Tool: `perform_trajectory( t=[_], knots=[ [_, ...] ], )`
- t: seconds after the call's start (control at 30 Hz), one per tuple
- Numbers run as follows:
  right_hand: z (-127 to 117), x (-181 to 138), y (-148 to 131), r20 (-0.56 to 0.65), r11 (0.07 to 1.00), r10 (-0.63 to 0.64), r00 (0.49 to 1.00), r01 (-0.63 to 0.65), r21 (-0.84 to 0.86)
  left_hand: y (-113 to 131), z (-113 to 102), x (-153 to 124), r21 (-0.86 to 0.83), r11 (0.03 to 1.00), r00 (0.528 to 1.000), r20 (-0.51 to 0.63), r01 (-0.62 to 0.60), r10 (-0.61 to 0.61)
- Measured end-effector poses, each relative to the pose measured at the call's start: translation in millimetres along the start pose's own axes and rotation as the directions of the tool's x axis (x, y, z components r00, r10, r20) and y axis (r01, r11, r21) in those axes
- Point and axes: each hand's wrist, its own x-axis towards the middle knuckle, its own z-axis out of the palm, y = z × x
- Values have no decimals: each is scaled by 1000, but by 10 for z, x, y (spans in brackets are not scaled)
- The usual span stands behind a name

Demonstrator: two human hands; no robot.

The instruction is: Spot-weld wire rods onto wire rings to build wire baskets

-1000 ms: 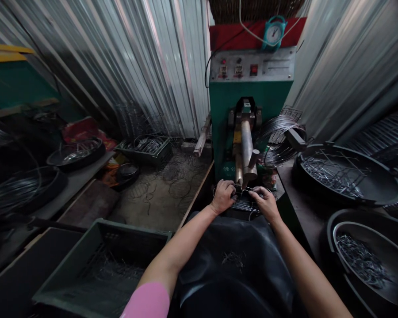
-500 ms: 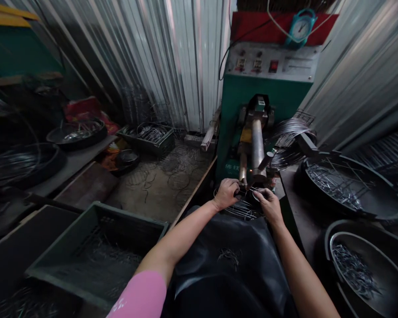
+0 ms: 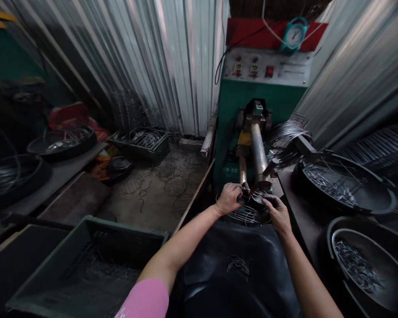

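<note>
At a green welding machine [image 3: 252, 110] against a corrugated metal wall, a worker's left hand [image 3: 230, 198] and right hand [image 3: 276, 211] each close their fingers on the rim of a round wire rack [image 3: 247, 214] — held flat just under the machine's metal arms [image 3: 257, 150]. A black apron [image 3: 239, 265] covers the lap; basins of cut wire pieces [image 3: 354, 265] sit to the right, a green crate [image 3: 89, 265] to the left.

Both hands, the left hand [image 3: 230, 198] and the right hand [image 3: 276, 210], are gripping a round silver wire rack [image 3: 246, 213] under the steel arm of a green welding machine [image 3: 257, 115], beside black tubs of wire pieces [image 3: 343, 183].
</note>
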Motion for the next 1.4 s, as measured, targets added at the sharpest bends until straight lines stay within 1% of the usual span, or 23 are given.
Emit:
perform_trajectory(
  t=[0.07, 0.13, 0.2, 0.3, 0.37, 0.43, 0.47, 0.53, 0.6, 0.67, 0.73, 0.83, 0.9, 1.0, 1.07, 1.1, 1.17, 1.2, 1.23, 1.27, 1.3, 1.33, 1.4],
  knots=[
    [-99, -73, 135, -61, 997, 36, 998, -32, 63, -4, -27, -13, -3, 1000, 1000, 25, -19, 19],
    [-200, -146, 282, -74, 990, 87, 993, -79, 116, 18, -59, -45, 19, 999, 999, 30, -33, 32],
    [-282, -190, 404, -31, 980, 138, 990, -132, 148, 79, -91, -108, 73, 997, 1000, 10, -27, 27],
    [-352, -183, 520, 69, 966, 185, 980, -194, 171, 261, -97, -288, 160, 987, 997, -68, -10, 22],
    [-364, -154, 572, 93, 965, 178, 980, -192, 176, 429, -27, -455, 162, 986, 990, -132, -26, 48],
    [-356, -136, 615, 76, 970, 140, 987, -152, 192, 596, 125, -620, 113, 993, 988, -141, -42, 58],
    [-346, -137, 633, 64, 970, 120, 991, -131, 203, 667, 226, -686, 83, 996, 993, -116, -27, 37],
    [-321, -155, 661, 60, 968, 95, 994, -106, 226, 772, 444, -763, 51, 994, 993, -75, 94, -90],
    [-296, -181, 677, 81, 967, 89, 993, -106, 234, 836, 627, -759, 71, 962, 962, -94, 265, -258],
    [-281, -202, 690, 110, 973, 66, 992, -88, 212, 882, 726, -701, 123, 921, 927, -115, 369, -356],
    [-292, -229, 707, 103, 989, 7, 995, -22, 145, 920, 739, -633, 203, 907, 929, -68, 369, -363],
    [-416, -368, 725, -18, 998, -62, 998, 62, -10, 947, 686, -592, 315, 903, 948, 29, 292, -317],
    [-621, -580, 698, -80, 991, -69, 994, 60, -117, 930, 671, -617, 353, 901, 954, 63, 253, -293],
    [-1142, -1080, 593, -103, 938, -80, 991, 40, -345, 857, 725, -673, 351, 912, 959, 105, 211, -262],
    [-1611, -1497, 529, -190, 839, -29, 981, -80, -539, 808, 800, -681, 333, 918, 961, 95, 214, -259],
    [-1870, -1720, 515, -270, 758, 28, 962, -197, -622, 795, 842, -673, 324, 918, 961, 79, 226, -265],
    [-2400, -2168, 536, -446, 517, 179, 877, -470, -716, 796, 924, -643, 307, 913, 955, 34, 270, -294],
    [-2650, -2379, 573, -503, 391, 258, 825, -565, -726, 807, 960, -625, 296, 906, 947, 9, 303, -320],
    [-2873, -2571, 625, -569, 270, 323, 757, -649, -711, 821, 993, -608, 282, 896, 936, -17, 343, -353],
    [-3059, -2736, 689, -626, 183, 359, 692, -710, -680, 835, 1022, -591, 268, 883, 920, -46, 386, -389],
    [-3198, -2868, 763, -648, 150, 386, 657, -737, -659, 847, 1046, -577, 251, 869, 903, -73, 427, -423],
    [-3286, -2962, 842, -649, 147, 419, 635, -753, -642, 854, 1067, -565, 234, 856, 887, -96, 461, -452],
    [-3313, -3037, 1003, -608, 197, 481, 632, -753, -628, 858, 1094, -551, 201, 839, 863, -129, 505, -489]
  ],
)
